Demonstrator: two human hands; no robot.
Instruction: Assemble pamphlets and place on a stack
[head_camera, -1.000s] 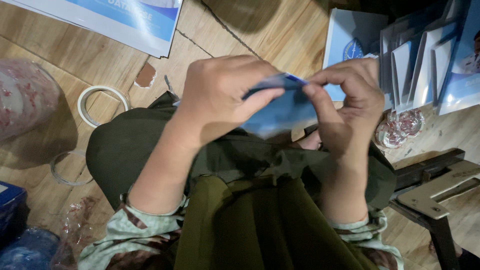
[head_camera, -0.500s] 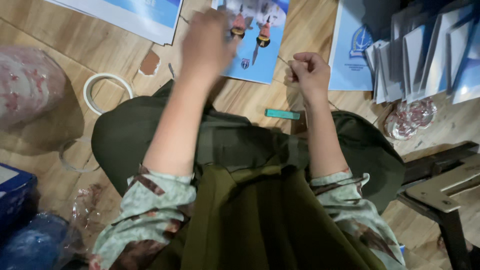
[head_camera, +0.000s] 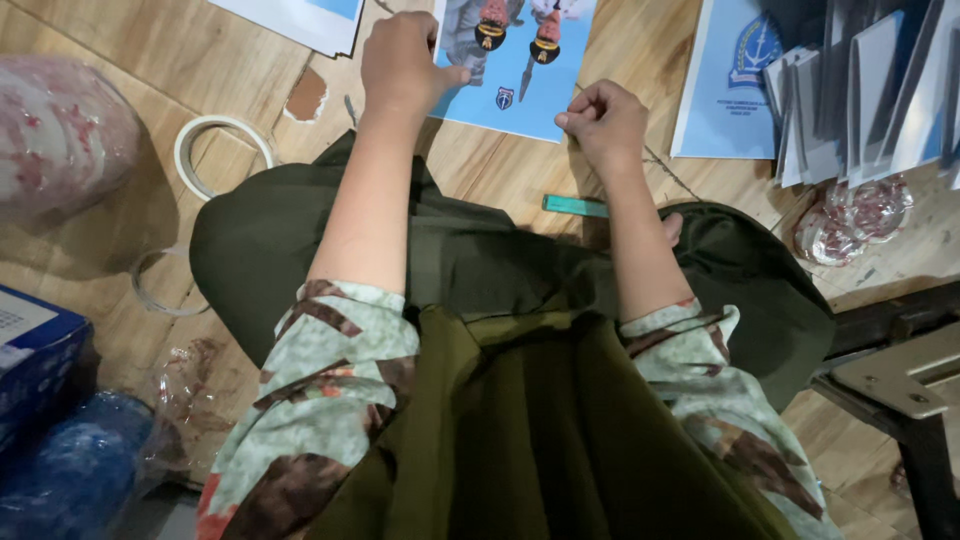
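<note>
A blue printed sheet (head_camera: 520, 70) with small figures on it lies on the wooden floor (head_camera: 500, 170) in front of my crossed legs in dark green cloth. My left hand (head_camera: 405, 62) rests curled on the sheet's lower left corner, thumb pressed onto the paper. My right hand (head_camera: 605, 122) is closed, its fingertips pinched at the sheet's lower right edge. A small teal strip (head_camera: 575, 206) lies on the floor just below my right wrist.
To the left lie a white tape roll (head_camera: 190, 150), a clear ring (head_camera: 150, 295), a pink patterned bag (head_camera: 60, 140) and a blue box (head_camera: 30, 345). To the right are an emblem sheet (head_camera: 730, 85), stacked grey cards (head_camera: 865, 90), a crumpled wrapper (head_camera: 855, 220) and a metal frame (head_camera: 890, 375).
Both hands held a blue sheet up over my lap. They have since reached forward, and the sheet now lies flat on the floor under them.
</note>
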